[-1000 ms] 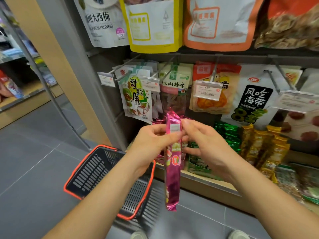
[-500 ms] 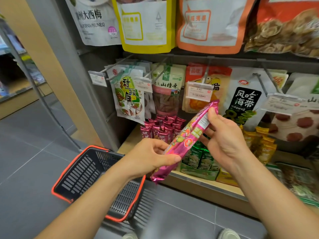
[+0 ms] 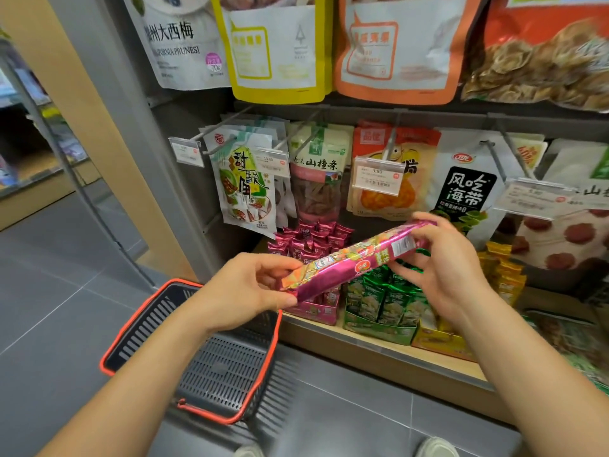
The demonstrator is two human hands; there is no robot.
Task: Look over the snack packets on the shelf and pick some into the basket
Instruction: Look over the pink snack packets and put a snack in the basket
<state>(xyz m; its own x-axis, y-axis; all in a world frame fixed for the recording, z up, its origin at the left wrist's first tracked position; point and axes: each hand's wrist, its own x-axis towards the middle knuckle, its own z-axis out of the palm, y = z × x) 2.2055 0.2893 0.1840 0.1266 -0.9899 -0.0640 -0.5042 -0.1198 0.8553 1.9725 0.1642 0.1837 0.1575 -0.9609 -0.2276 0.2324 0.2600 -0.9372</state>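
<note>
**Packet under inspection.** My left hand (image 3: pixel 250 291) pinches the lower end of the long magenta foil snack packet (image 3: pixel 359 258). My right hand (image 3: pixel 441 268) grips the upper end, with the thumb over the top edge. The packet lies slanted between them in front of the wooden shelf (image 3: pixel 379 354), up and to the right of the black slotted plastic basket with the orange rim (image 3: pixel 131 328).

I judge it best to hold lightly, keep the printed label facing me, then release the right hand and lower the packet leftward.

Just behind stand a box of small magenta packets (image 3: pixel 313 239) and green foil packets (image 3: pixel 382 298). The shelf edge runs just beside the basket, so the descent should stay clear of it.
</note>
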